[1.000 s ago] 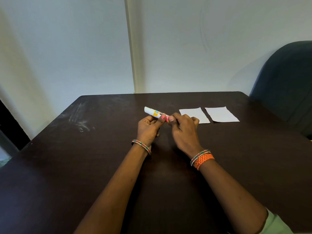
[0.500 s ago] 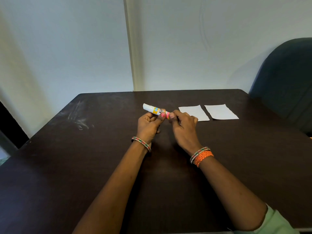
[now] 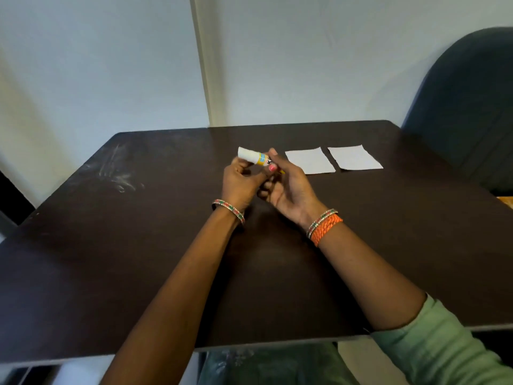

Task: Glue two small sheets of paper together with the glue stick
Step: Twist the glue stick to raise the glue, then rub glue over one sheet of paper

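Gripping the white cylindrical glue stick (image 3: pixel 254 157) above the dark wooden table (image 3: pixel 111 245), the left hand (image 3: pixel 241 182) holds its lower body while the right hand (image 3: pixel 286 184) pinches its near end. Two small white paper sheets (image 3: pixel 309 161) lie side by side, just right of the hands.

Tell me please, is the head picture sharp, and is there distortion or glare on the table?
Head view: wide-angle bending bows the table edges; soft sheen near the pale smudges, no hard glare; the glue stick label is slightly blurred where the left hand and right hand hold it; both paper sheets look crisp.
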